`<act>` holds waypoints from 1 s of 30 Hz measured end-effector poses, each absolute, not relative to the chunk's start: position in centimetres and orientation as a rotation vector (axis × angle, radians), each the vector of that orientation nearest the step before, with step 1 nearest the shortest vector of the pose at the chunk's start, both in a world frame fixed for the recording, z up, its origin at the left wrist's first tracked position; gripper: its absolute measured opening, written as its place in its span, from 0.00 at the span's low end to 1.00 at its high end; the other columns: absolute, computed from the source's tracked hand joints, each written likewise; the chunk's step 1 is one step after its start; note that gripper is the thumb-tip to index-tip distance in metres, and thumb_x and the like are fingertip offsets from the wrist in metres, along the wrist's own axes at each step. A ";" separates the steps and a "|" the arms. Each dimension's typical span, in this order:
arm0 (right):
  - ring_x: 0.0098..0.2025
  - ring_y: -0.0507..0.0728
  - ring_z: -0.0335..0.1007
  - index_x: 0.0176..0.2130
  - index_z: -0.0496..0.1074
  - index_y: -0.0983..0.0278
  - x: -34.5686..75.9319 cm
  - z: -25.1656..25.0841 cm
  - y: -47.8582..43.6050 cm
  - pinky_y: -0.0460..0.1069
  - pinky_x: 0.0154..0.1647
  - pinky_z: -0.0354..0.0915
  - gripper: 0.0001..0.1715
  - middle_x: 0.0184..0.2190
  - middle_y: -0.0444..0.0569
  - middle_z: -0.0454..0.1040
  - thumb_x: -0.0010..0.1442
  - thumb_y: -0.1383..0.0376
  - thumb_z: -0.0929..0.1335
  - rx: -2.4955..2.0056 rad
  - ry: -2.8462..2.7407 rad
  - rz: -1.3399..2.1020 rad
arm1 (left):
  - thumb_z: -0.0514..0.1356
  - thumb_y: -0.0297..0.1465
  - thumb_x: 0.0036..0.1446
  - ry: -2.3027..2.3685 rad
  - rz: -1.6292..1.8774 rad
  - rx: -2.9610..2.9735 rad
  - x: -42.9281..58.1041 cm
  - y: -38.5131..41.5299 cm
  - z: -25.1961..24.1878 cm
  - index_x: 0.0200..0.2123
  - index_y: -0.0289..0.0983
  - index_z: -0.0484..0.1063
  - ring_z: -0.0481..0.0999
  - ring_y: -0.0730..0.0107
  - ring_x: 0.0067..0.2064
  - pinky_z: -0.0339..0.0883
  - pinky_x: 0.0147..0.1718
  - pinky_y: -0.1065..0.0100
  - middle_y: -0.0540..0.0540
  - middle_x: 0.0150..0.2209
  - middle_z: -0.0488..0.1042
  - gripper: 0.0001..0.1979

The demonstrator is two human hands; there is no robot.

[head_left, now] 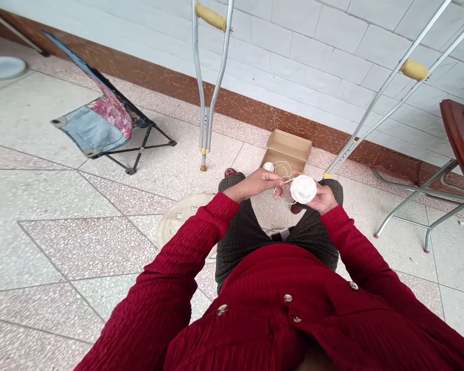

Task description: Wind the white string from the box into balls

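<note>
My right hand point(324, 200) is wrapped round the side of a small round white piece point(303, 189) that looks crocheted or knitted from yarn, like a little cup or bowl. Just left of it, my left hand point(260, 184) is closed in a pinch on a thin pale strand of yarn point(288, 181) that runs to the white piece. Whether a hook lies in those fingers too is too small to tell. Both hands are above my knees. Loose loops of yarn point(284, 166) lie in the open cardboard box point(290, 145) beyond them, beside a small white yarn ball point(269, 167).
Two metal crutches point(205, 123) point(379, 111) lean on the tiled wall. A low folding chair point(100, 129) stands at left, and a brown-seated chair with metal legs point(462, 154) at right. Under me is a round beige plastic stool point(170, 221). A pale basin point(2, 67) is far left.
</note>
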State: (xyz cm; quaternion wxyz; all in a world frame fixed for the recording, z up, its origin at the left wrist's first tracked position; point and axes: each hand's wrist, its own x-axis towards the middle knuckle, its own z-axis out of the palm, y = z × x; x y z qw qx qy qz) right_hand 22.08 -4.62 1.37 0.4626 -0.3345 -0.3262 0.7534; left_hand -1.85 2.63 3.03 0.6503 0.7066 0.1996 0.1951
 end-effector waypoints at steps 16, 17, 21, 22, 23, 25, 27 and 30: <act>0.58 0.61 0.72 0.50 0.74 0.57 22.2 3.2 -5.0 0.57 0.58 0.70 0.31 0.51 0.47 0.79 0.45 0.63 0.77 -0.728 -0.649 1.648 | 0.58 0.38 0.64 0.691 0.603 1.659 -2.3 2.4 1.3 0.25 0.34 0.76 0.75 0.72 0.29 0.68 0.38 0.68 0.49 0.21 0.75 0.19; 0.58 0.61 0.72 0.50 0.74 0.57 22.0 3.3 -5.2 0.58 0.59 0.70 0.32 0.51 0.48 0.79 0.44 0.63 0.78 -0.730 -0.671 1.661 | 0.58 0.38 0.64 0.738 0.642 1.698 -2.4 2.8 1.2 0.23 0.34 0.76 0.75 0.72 0.29 0.68 0.39 0.68 0.49 0.21 0.75 0.19; 0.56 0.63 0.73 0.48 0.76 0.59 22.1 3.4 -5.9 0.59 0.59 0.69 0.34 0.50 0.50 0.80 0.40 0.62 0.80 -0.762 -0.761 1.698 | 0.56 0.37 0.64 0.834 0.681 1.842 -3.1 4.3 1.3 0.21 0.34 0.74 0.76 0.71 0.33 0.67 0.42 0.68 0.46 0.26 0.78 0.21; 0.55 0.63 0.74 0.48 0.77 0.60 22.3 3.5 -5.8 0.58 0.58 0.69 0.33 0.49 0.50 0.80 0.40 0.62 0.80 -0.779 -0.784 1.699 | 0.57 0.36 0.64 0.832 0.651 1.860 -3.0 4.4 1.3 0.22 0.34 0.75 0.77 0.70 0.33 0.68 0.42 0.68 0.46 0.27 0.78 0.20; 0.53 0.62 0.75 0.48 0.77 0.61 22.5 3.6 -5.7 0.56 0.56 0.70 0.33 0.48 0.50 0.80 0.39 0.63 0.80 -0.793 -0.801 1.700 | 0.57 0.36 0.64 0.825 0.622 1.864 -2.8 4.3 1.2 0.24 0.34 0.76 0.77 0.69 0.34 0.68 0.42 0.67 0.46 0.28 0.79 0.19; 0.49 0.60 0.77 0.48 0.77 0.61 22.8 3.7 -5.2 0.54 0.51 0.73 0.32 0.46 0.49 0.81 0.40 0.64 0.80 -0.803 -0.816 1.706 | 0.59 0.36 0.61 0.784 0.583 1.847 -1.8 3.6 1.0 0.32 0.34 0.80 0.78 0.67 0.37 0.69 0.45 0.65 0.45 0.33 0.81 0.13; 0.44 0.58 0.78 0.48 0.78 0.61 22.9 3.7 -4.7 0.51 0.43 0.75 0.30 0.44 0.48 0.82 0.43 0.65 0.78 -0.795 -0.799 1.711 | 0.62 0.36 0.59 0.721 0.624 1.800 -0.4 2.6 0.7 0.45 0.34 0.80 0.79 0.62 0.46 0.70 0.50 0.62 0.43 0.43 0.82 0.14; 0.40 0.55 0.78 0.46 0.78 0.60 22.6 3.4 -4.3 0.48 0.36 0.76 0.24 0.41 0.46 0.82 0.47 0.67 0.76 -0.794 -0.709 1.721 | 0.66 0.36 0.56 0.665 0.763 1.738 1.5 1.3 0.7 0.57 0.35 0.74 0.75 0.58 0.56 0.66 0.58 0.58 0.40 0.56 0.77 0.25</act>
